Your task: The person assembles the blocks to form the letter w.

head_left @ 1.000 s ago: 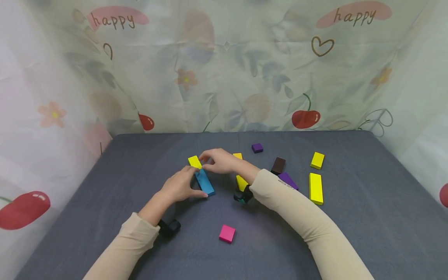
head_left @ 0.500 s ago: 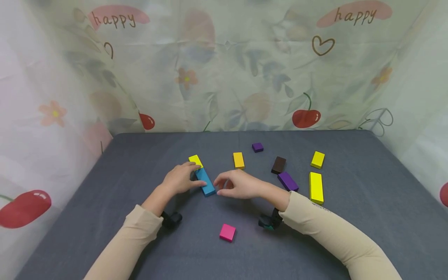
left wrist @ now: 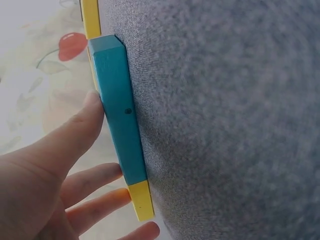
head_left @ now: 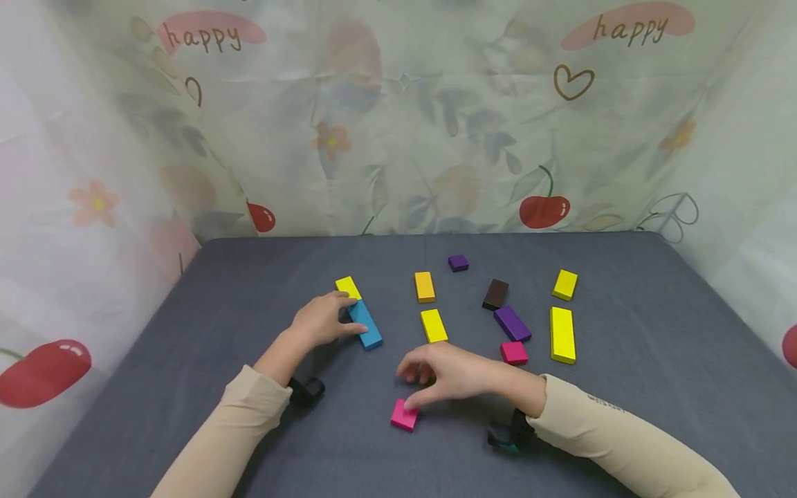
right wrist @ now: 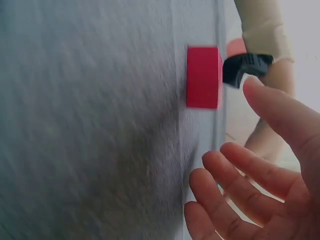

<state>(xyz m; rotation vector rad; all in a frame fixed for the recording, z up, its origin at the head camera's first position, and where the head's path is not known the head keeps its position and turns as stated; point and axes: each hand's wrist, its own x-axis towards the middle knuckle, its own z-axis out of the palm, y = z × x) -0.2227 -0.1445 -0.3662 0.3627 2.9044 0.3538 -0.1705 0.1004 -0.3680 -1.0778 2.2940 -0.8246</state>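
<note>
While both hands work above a dark tabletop [head_left: 261, 443], a long blue block [head_left: 370, 335] lies flat near the left hand [head_left: 317, 319], end to end with a small yellow block [head_left: 347, 285] touching its far end. The left hand's fingers are loosely extended, thumb and fingertips resting against the pair without closing round them, probably to steady the join and keep the row straight.

Nearer the wearer than the blue block, and a little to its right, sits a square pink block [head_left: 401, 418]. Above it the right hand [head_left: 451, 373] is spread, thumb over the pink block and apart from it in the right wrist view, fingers slightly bent, holding nothing; the gap between thumb and fingers seems left wide enough to admit the block.

To the right of the blue block are an orange block [head_left: 424, 285] and a second yellow block [head_left: 434, 325]. Farther right lie a brown block [head_left: 496, 294], a long purple block [head_left: 512, 323] and a red block [head_left: 514, 353], placed loosely, perhaps for easy reach.
</note>
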